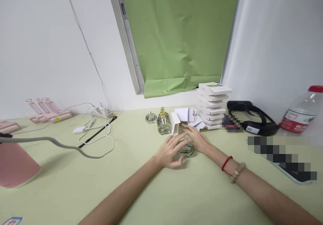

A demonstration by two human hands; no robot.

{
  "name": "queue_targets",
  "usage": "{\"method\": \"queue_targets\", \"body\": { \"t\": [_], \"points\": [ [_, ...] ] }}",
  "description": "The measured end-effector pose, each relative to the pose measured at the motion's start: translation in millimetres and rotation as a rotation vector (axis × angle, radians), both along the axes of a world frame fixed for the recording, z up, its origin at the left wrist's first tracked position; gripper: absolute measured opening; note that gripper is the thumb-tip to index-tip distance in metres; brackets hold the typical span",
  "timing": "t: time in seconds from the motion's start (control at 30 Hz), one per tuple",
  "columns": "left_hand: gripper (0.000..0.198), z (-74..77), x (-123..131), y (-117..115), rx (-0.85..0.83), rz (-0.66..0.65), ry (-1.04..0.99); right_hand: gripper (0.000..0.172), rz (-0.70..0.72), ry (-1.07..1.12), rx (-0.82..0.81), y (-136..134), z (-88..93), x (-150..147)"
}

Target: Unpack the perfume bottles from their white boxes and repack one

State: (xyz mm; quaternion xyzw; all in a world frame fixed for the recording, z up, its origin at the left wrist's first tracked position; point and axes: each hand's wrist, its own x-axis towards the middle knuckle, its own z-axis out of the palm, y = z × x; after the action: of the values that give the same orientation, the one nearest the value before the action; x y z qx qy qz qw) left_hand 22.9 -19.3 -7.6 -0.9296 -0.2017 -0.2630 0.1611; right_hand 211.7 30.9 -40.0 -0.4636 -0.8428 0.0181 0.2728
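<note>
- The left hand [168, 152] lies over the glass bottle [187, 150], palm down, its fingers spread and stretched across the bottle's left and upper side.
- Its thumb stands well apart from the forefinger, near the bottle's lower left edge; I cannot tell whether the hand presses the bottle or only rests against it.
- The right hand [198, 139] reaches in from the other side, just beyond the bottle, its fingers stretched forward and close together.
- Whether those fingers are clamped on anything cannot be told, as their undersides are hidden; their tips are near the open white box [176, 122].
- The two hands meet at the fingers above the bottle, which is on the table [141, 191], partly covered by the left fingers.
- Just beyond the left hand, a row of bottles [165, 128] with yellowish tops stands beside the white box.
- A separate bottle [151, 118] stands to the left of that row, apart from it.
- White paper pieces [182, 114] lie behind the right fingertips, between the white box and a stack of boxes [212, 105].
- A red band [227, 163] and a beaded bracelet [237, 172] circle the right wrist.
</note>
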Motion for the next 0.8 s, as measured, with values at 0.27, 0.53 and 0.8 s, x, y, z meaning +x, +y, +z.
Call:
{"method": "queue_targets", "body": {
  "t": [0.27,0.53,0.8],
  "points": [
    [0.059,-3.0,-1.0,2.2,0.015,-0.031,-0.039,0.041,-0.017,-0.021,-0.005,-0.8,2.0,-0.8],
    [0.058,-2.4,-1.4,2.3,0.024,-0.033,-0.044,0.043,-0.03,-0.09,-0.035,-3.5,5.8,-1.1],
    [0.056,-4.1,-1.6,2.4,0.004,-0.001,-0.01,0.039,-0.017,-0.056,-0.005,-3.6,4.3,-0.7]
  ]
}}
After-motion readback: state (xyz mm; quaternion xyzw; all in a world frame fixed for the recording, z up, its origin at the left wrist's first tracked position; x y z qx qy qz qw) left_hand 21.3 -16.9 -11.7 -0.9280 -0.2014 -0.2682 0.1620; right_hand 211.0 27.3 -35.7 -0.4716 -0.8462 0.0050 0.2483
